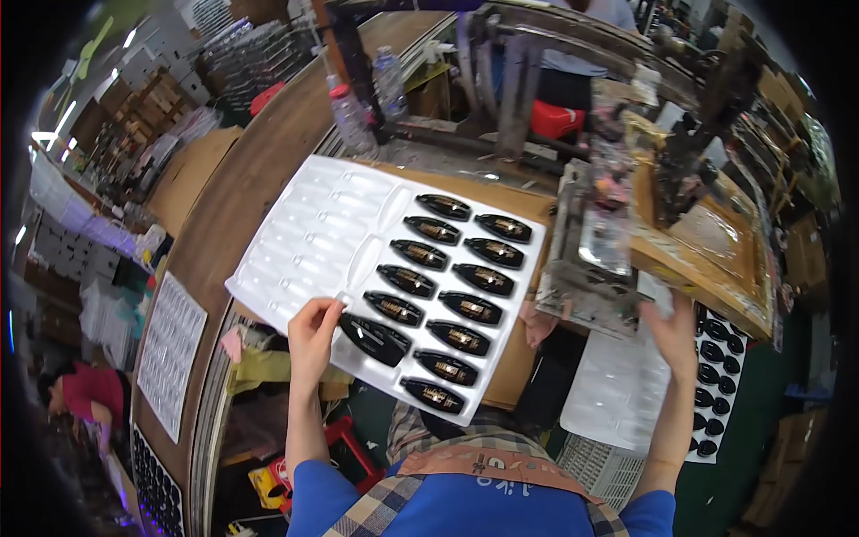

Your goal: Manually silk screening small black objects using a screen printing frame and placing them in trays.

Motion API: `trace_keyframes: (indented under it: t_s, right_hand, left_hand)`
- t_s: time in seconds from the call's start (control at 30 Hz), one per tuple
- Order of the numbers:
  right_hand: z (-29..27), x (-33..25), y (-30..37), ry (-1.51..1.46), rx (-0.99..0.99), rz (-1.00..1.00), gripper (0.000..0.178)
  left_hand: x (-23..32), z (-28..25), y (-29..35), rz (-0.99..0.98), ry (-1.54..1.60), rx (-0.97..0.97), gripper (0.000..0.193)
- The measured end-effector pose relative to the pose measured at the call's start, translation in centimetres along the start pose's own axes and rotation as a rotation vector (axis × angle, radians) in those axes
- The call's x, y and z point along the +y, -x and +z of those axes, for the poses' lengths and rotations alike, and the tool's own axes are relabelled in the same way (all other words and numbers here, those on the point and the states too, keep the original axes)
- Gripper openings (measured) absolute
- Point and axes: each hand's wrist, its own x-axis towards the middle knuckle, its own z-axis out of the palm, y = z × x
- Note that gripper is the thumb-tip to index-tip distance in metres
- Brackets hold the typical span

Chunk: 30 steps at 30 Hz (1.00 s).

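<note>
My left hand [313,335] is closed in a pinch on the narrow end of a glossy black boat-shaped piece [374,340]. The piece is tilted over a white moulded tray [291,234]. On the tray's right half, similar black pieces [459,337] with gold print sit in two columns; its left half shows bare hollows. My right hand [673,331] reaches to the lower edge of the machine, beside a wooden-framed screen [698,268]. Its fingers are partly hidden, so its grip is unclear. Near the tray's right edge, a few fingertips [537,322] show below the machine's metal block; whose they are I cannot tell.
A printing machine [586,286] with a metal block fills the right. Clear bottles [352,123] stand behind the tray. A brown belt [228,192] runs along the left, bearing another moulded tray [170,352]. More black pieces [714,376] lie in a tray at right. A person [94,398] bends at far left.
</note>
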Motion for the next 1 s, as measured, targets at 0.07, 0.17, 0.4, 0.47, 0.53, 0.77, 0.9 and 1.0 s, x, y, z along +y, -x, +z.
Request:
trace_keyframes:
  t_s: [0.07,0.17,0.4,0.47,0.53,0.77,0.9,1.0]
  right_hand:
    - [-1.4,5.7,1.8,0.053,0.34,0.021,0.034]
    - [-2.3,7.4,3.2,0.26,0.306,0.075,0.041]
    - [-3.5,15.3,12.1,0.754,0.005,0.544,0.055]
    - [-3.7,15.7,13.1,0.642,0.054,0.51,0.055]
    - [-4.1,17.3,13.1,0.658,0.172,0.486,0.054]
    - [-4.8,18.6,14.0,0.38,0.318,0.479,0.048]
    - [-5.1,15.9,14.5,0.215,0.431,0.452,0.048]
    - [-5.2,15.3,14.2,0.106,0.483,0.379,0.045]
  left_hand:
    - [-1.9,-1.4,2.1,-0.066,-0.027,0.071,0.011]
    - [-4.2,-2.0,4.0,-0.163,-0.049,0.151,0.008]
    - [-4.2,-1.0,4.1,-0.181,-0.425,0.137,0.023]
    - [-3.7,-0.9,3.7,-0.166,-0.54,0.112,0.027]
    - [-3.1,-0.7,3.4,-0.172,-0.72,0.072,0.036]
    - [-3.7,-0.7,2.9,-0.076,-1.018,0.003,0.046]
    - [-3.5,-1.4,1.8,-0.122,-0.928,-0.116,0.047]
    - [-4.1,-1.4,1.5,-0.096,-0.985,-0.163,0.05]
